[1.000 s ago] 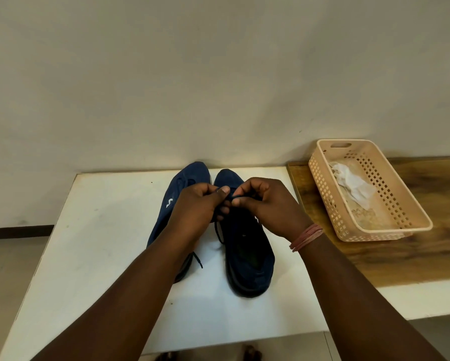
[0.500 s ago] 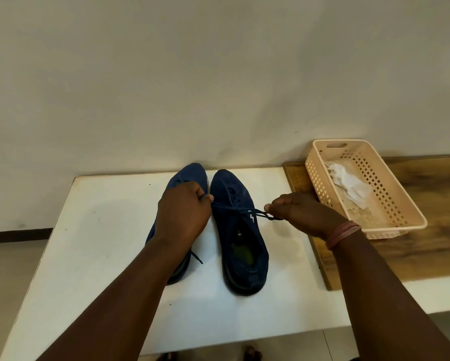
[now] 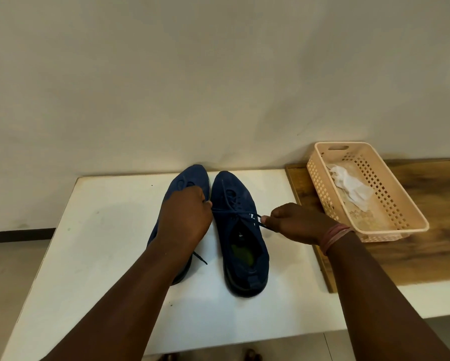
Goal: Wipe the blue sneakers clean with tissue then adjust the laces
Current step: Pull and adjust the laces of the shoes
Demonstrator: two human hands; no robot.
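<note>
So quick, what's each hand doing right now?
Left hand: pinching one end of the right sneaker's lace.
Right hand: pinching the other end.

both arms reach forward. the left hand (image 3: 185, 214) is curled, pinching a lace end (image 3: 220, 210); the right hand (image 3: 296, 222), fist-like, pinches the other end, wrists apart.

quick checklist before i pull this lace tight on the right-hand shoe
1. Left hand pinches one lace end: ok.
2. Right hand pinches the other end of the lace: ok.
3. Lace stretched straight across the right sneaker: ok.
4. Right sneaker flat on the white table: ok.
5. Left sneaker laces adjusted: cannot tell, one loose end shows.
6. Used tissue out of the way in the basket: ok.
</note>
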